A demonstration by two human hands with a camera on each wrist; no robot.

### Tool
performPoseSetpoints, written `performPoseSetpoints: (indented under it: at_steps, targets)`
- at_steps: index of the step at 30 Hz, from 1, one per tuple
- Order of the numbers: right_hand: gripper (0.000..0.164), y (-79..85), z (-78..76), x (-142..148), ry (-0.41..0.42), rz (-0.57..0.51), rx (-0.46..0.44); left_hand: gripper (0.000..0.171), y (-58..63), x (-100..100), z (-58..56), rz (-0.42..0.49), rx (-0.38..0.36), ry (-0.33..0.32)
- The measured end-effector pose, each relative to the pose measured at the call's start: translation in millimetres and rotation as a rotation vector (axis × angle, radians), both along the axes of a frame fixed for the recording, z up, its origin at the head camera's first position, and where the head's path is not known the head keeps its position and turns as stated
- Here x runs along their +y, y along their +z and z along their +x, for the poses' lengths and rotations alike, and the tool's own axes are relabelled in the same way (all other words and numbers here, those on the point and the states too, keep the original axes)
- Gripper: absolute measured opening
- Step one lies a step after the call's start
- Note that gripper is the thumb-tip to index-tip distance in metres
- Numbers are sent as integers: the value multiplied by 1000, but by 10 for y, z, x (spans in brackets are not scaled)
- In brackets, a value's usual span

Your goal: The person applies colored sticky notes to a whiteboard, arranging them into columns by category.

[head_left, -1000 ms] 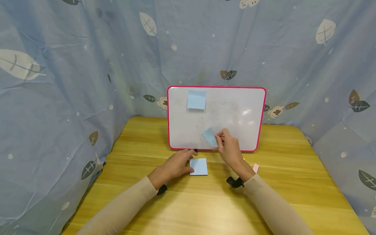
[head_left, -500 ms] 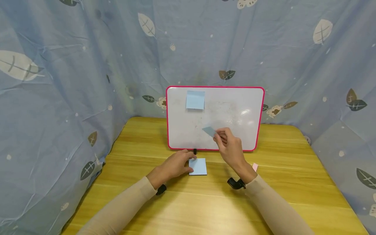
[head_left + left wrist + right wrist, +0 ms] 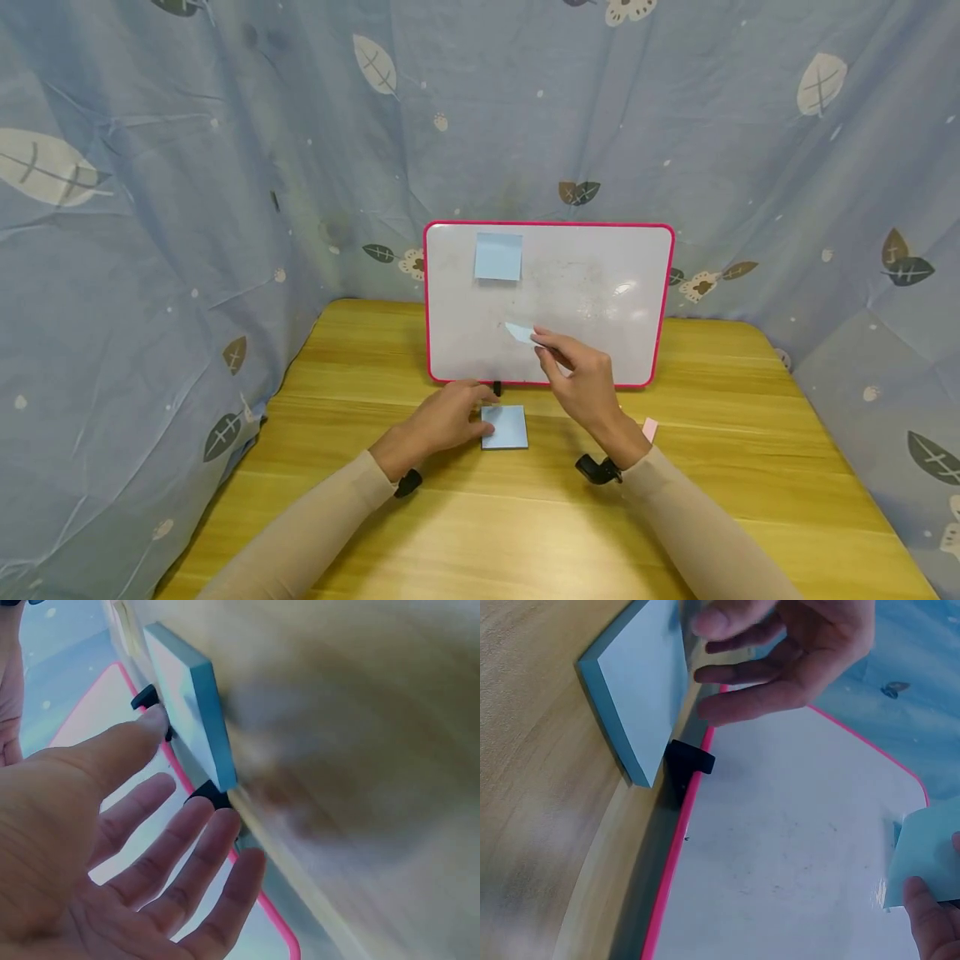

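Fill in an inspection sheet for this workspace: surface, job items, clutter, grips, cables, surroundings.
Surface: wood-grain table, with a pink-framed whiteboard standing towards the back.
Job items: one blue note on the whiteboard's upper left; a pad of blue notes on the table in front; a loose blue sheet in hand.
Clutter: pink slip on the table to the right, partly hidden.
Grips: right hand pinches the loose blue sheet before the whiteboard; left hand, fingers relaxed, at the pad's left edge, contact unclear.
Cables: nothing seen.
Surroundings: blue leaf-print curtain behind and on both sides.
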State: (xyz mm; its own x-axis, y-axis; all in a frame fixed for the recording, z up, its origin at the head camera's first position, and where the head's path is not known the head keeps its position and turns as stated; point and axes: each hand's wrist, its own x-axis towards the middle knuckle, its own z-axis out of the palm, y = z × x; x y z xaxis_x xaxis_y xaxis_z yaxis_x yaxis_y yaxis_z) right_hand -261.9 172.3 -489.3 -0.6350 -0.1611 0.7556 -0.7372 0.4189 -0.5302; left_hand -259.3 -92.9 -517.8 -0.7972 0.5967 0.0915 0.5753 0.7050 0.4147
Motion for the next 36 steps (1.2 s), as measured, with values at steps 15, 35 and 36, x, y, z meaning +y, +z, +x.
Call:
performPoseSetpoints:
  at_steps: [15, 35, 36]
  targets:
    - [34, 3, -176, -129, -82, 142, 150, 40, 319, -105, -233, 292, 250, 313]
    - [42, 10, -542, -326, -60, 271, 300, 95, 730, -31, -867, 492, 340, 556]
    - [42, 12, -556, -330, -64, 283, 307, 96, 741, -18, -885, 494, 340, 554]
